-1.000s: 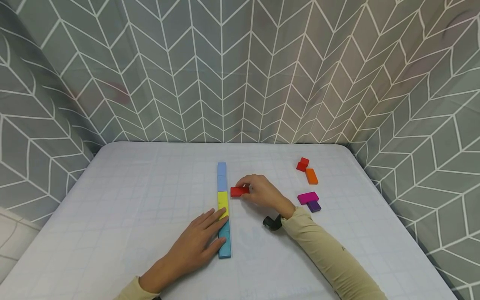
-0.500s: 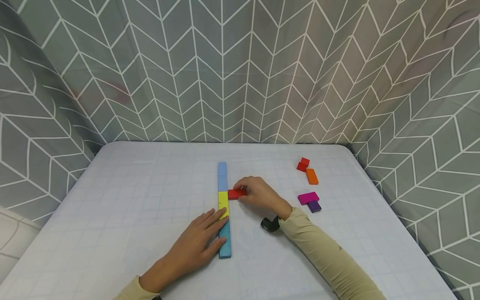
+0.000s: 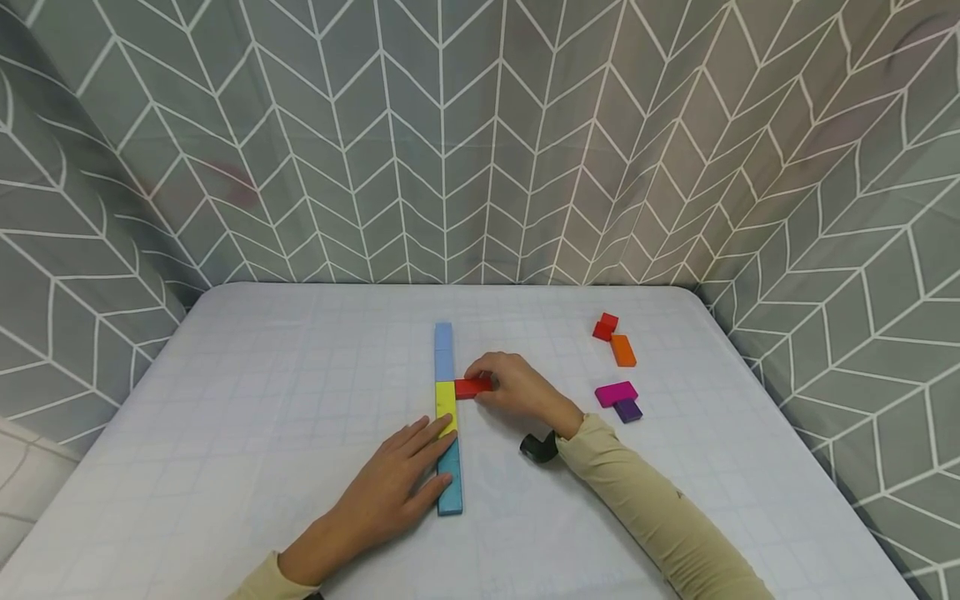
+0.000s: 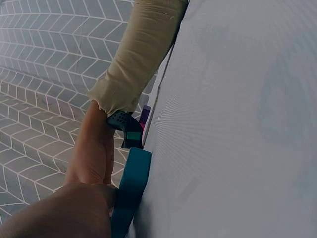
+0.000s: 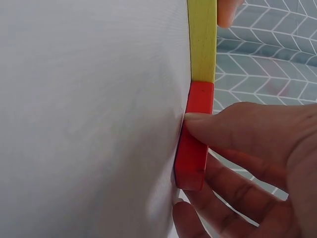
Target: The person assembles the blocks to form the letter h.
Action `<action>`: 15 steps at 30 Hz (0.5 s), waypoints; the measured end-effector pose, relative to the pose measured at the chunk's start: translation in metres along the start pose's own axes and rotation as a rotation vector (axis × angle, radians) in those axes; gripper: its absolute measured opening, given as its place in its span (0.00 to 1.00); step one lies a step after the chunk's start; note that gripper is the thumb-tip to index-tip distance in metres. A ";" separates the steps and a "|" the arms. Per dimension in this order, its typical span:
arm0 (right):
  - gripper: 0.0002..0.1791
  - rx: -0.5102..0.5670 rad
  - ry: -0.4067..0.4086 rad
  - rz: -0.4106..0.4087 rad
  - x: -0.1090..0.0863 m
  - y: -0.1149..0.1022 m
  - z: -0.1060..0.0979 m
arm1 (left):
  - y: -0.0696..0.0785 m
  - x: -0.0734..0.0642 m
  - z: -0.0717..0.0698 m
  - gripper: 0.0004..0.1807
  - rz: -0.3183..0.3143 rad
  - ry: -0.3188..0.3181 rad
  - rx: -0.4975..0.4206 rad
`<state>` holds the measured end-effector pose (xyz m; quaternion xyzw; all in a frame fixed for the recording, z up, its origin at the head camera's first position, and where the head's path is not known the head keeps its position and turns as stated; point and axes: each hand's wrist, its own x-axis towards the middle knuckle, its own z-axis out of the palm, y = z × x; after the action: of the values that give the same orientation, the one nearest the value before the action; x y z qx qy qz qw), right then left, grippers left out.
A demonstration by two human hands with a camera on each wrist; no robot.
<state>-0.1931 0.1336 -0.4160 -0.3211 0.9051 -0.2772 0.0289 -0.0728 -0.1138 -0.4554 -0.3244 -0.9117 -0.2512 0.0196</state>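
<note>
Red block (image 3: 467,389), mid-frame and touching the yellow block (image 3: 445,398), is pinched between thumb and fingers of the right hand (image 3: 521,390), whose push could skew the yellow block if the left hand (image 3: 396,477), fingers extended onto it, gripping nothing, presses too lightly.

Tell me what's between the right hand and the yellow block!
A red block. The right hand pinches it, and its far end meets the yellow block. The right wrist view shows that up close.
</note>
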 end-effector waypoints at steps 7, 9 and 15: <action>0.18 -0.004 -0.021 0.026 -0.001 -0.002 -0.001 | -0.001 -0.001 0.001 0.32 0.010 0.009 0.000; 0.19 -0.006 -0.026 0.033 -0.002 -0.003 -0.002 | -0.001 -0.001 0.001 0.32 0.013 0.014 0.001; 0.20 0.032 -0.016 0.051 -0.007 -0.002 -0.010 | 0.000 0.000 0.001 0.32 0.001 0.007 0.009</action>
<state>-0.1886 0.1411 -0.4069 -0.2997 0.9082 -0.2882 0.0485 -0.0724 -0.1135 -0.4560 -0.3239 -0.9126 -0.2483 0.0242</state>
